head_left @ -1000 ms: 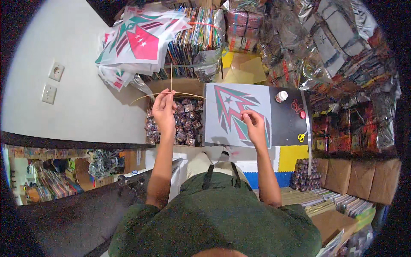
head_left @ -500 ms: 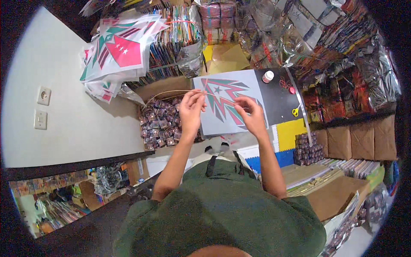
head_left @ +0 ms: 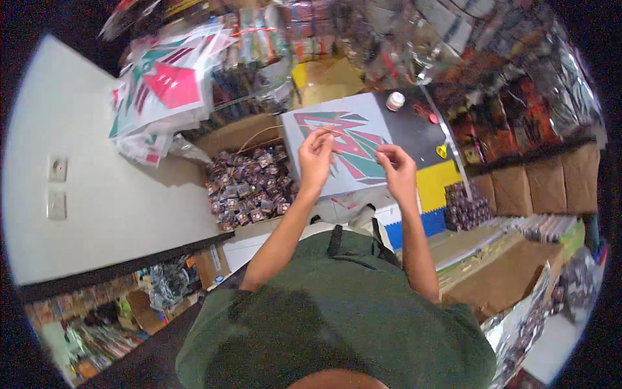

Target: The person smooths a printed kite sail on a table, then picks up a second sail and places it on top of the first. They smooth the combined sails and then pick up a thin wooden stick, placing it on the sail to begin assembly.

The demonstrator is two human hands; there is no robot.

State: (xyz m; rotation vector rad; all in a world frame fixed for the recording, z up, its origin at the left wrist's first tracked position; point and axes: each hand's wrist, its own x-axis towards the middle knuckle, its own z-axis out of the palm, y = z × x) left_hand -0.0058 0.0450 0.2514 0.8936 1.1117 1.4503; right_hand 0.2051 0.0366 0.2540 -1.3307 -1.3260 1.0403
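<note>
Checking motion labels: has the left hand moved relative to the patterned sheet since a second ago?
Yes. The left hand was off the patterned sheet's left edge, over the box of packets; now it lies over the sheet, nearer the right hand.

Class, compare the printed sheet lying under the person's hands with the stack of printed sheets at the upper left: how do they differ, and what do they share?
The printed sheet is single; the stack of printed sheets holds many. The sheet lies flat on the work surface under the left hand and right hand; the stack is fanned and untouched, apart from both hands. Both carry a zigzag arrow-like design in red and green on a pale ground.
</note>
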